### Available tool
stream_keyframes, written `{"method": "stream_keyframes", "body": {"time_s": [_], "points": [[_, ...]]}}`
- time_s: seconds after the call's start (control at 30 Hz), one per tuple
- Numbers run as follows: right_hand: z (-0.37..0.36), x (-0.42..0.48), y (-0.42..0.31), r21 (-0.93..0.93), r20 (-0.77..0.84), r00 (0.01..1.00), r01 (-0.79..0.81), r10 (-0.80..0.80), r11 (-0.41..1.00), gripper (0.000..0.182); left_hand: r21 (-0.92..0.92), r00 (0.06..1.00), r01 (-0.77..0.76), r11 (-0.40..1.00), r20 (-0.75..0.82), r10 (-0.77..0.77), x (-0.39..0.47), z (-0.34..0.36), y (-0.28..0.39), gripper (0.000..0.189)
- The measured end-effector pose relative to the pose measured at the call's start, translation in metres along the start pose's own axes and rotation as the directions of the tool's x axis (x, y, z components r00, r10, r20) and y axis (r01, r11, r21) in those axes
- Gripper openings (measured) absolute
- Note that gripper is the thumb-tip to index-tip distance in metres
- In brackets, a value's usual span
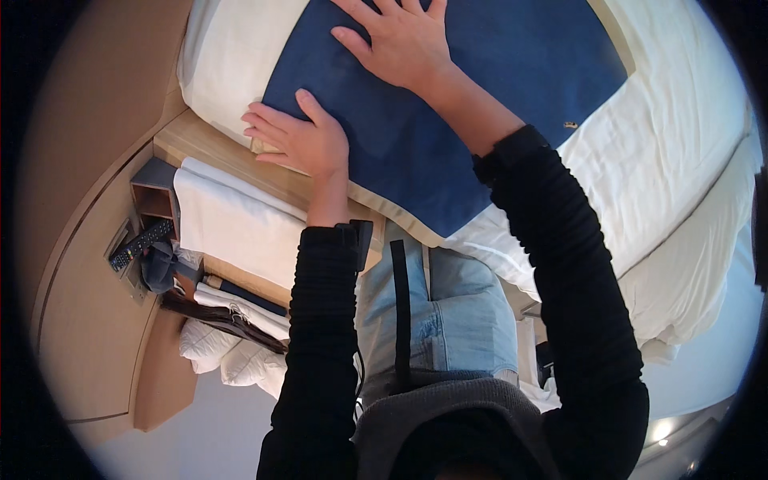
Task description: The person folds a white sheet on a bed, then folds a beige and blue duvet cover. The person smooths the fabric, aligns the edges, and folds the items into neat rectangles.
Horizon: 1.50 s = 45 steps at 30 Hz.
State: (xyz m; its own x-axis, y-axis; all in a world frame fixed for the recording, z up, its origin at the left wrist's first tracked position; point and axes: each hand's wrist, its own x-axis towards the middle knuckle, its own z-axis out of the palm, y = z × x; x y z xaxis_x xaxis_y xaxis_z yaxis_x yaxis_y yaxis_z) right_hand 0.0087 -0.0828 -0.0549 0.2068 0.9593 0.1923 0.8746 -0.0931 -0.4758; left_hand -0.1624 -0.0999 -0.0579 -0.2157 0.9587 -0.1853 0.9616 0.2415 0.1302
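Observation:
A dark blue cloth with a beige border point(480, 174) lies across a bed with white bedding point(636, 162). My left hand point(312, 138) rests with spread fingers at the cloth's left corner, over a bit of its beige border beside the wooden ledge. Farther up, my right hand point(402, 42) is laid on the blue part with its fingers apart; some fingertips reach the picture's top edge. Neither hand grips anything. A small gold-coloured mark point(570, 125) shows near the cloth's right edge.
Folded white linen point(240, 216) lies on the wooden ledge point(198, 135) at left. Beside it are a grey open box point(153, 201), a remote control point(141, 245) and a wall panel. White pillows point(240, 357) are lower left. A white cover point(690, 264) hangs at right.

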Motion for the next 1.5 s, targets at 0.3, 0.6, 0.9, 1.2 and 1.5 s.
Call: {"method": "stream_keyframes", "body": {"time_s": [0.3,0.6,0.9,1.2,1.5], "points": [[-0.061,-0.142,0.045,-0.163,0.282,0.956,-0.038,0.083,0.986,0.049,-0.048,0.747,-0.620,0.783,0.270,0.607,-0.145,0.001,0.016,0.067],[-0.063,-0.180,0.057,-0.070,0.288,0.958,0.009,0.012,0.998,0.051,0.119,0.829,-0.542,0.832,0.237,0.506,-0.121,0.003,-0.004,0.069],[-0.067,-0.282,0.004,0.298,0.513,0.837,0.033,-0.189,0.954,0.065,0.182,0.831,-0.554,0.812,0.173,0.528,0.043,-0.046,0.000,0.082],[-0.075,-0.279,-0.004,0.188,0.517,0.801,0.238,-0.302,0.953,0.054,-0.193,0.598,-0.081,0.978,0.775,0.202,0.108,-0.077,0.011,0.058],[-0.076,-0.280,0.001,0.412,0.343,0.921,0.028,-0.184,0.911,0.058,0.131,0.504,-0.109,0.985,0.861,-0.059,0.079,-0.092,0.004,0.066]]}}
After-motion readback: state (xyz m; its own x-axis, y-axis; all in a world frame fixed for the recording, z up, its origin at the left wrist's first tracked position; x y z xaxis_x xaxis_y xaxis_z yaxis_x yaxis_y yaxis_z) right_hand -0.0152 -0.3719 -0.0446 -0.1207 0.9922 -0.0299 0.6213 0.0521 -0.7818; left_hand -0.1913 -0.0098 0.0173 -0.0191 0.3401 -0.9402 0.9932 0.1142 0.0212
